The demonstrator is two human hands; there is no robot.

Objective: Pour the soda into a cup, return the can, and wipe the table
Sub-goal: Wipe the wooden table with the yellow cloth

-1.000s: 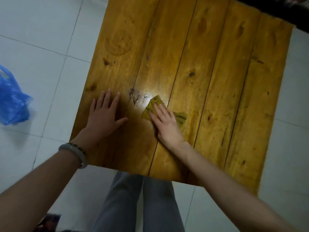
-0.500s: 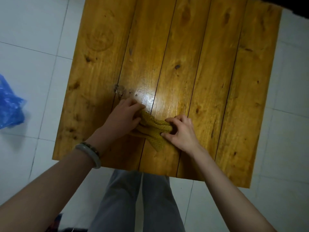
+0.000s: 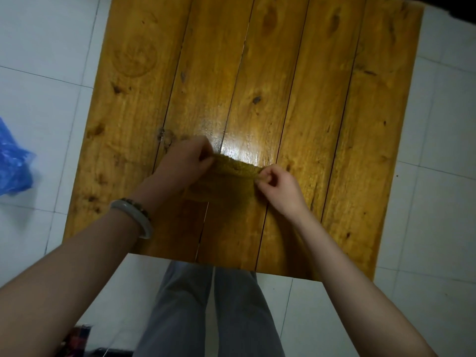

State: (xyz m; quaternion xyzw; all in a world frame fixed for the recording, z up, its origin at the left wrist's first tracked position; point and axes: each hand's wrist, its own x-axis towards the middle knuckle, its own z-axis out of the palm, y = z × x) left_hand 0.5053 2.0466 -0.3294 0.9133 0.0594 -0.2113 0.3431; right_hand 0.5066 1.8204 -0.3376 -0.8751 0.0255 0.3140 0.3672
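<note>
A yellow-brown cloth [image 3: 229, 176] is held stretched flat just above the near middle of the wooden plank table [image 3: 360, 124]. My left hand [image 3: 183, 163] pinches the cloth's left top corner, and my right hand [image 3: 279, 188] pinches its right top corner. The cloth hangs down between them toward the tabletop. A wet, shiny patch [image 3: 244, 148] lies on the planks just beyond the cloth. No can or cup is in view.
White floor tiles surround the table. A blue plastic bag [image 3: 13, 163] lies on the floor at the left. My grey-trousered legs [image 3: 211, 313] stand at the table's near edge. A dark object [image 3: 438, 6] sits past the far right corner.
The cloth lay under my right hand while my left hand rested flat on the table. Both hands then gathered it, and now they hold it spread between them by its corners.
</note>
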